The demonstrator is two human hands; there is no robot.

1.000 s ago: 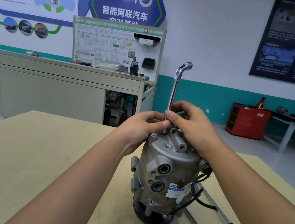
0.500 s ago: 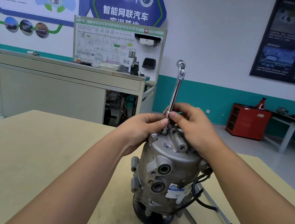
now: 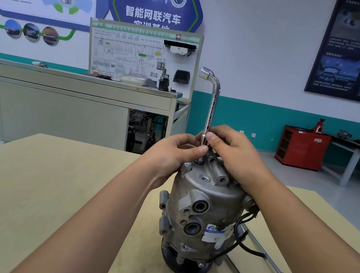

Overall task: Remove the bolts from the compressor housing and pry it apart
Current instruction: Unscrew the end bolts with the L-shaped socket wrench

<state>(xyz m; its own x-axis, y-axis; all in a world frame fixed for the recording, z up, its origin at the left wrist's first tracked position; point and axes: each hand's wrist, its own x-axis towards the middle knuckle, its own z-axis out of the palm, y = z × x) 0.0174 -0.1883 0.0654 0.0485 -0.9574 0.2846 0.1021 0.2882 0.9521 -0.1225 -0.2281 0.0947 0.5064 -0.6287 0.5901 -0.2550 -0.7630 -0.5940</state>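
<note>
Fingertips [image 3: 198, 150] of your left hand [image 3: 170, 158] and right hand [image 3: 239, 158] pinch the slim wrench [image 3: 212, 108] low on its shaft, upright atop the compressor [image 3: 206, 202] standing on the table [image 3: 47, 185]. Likely heavy, rigid, top-heavy: steady its body.

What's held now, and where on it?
The left hand and right hand pinch the L-shaped socket wrench low on its upright shaft, just above the compressor.

Bright, even indoor light; only a soft shadow sits under the compressor [image 3: 208, 188] on the desk [image 3: 20, 205]. Glare (pale vertical streaks) crosses the blue wall sign [image 3: 156, 1]. Wide-angle distortion bends the edges.
</note>
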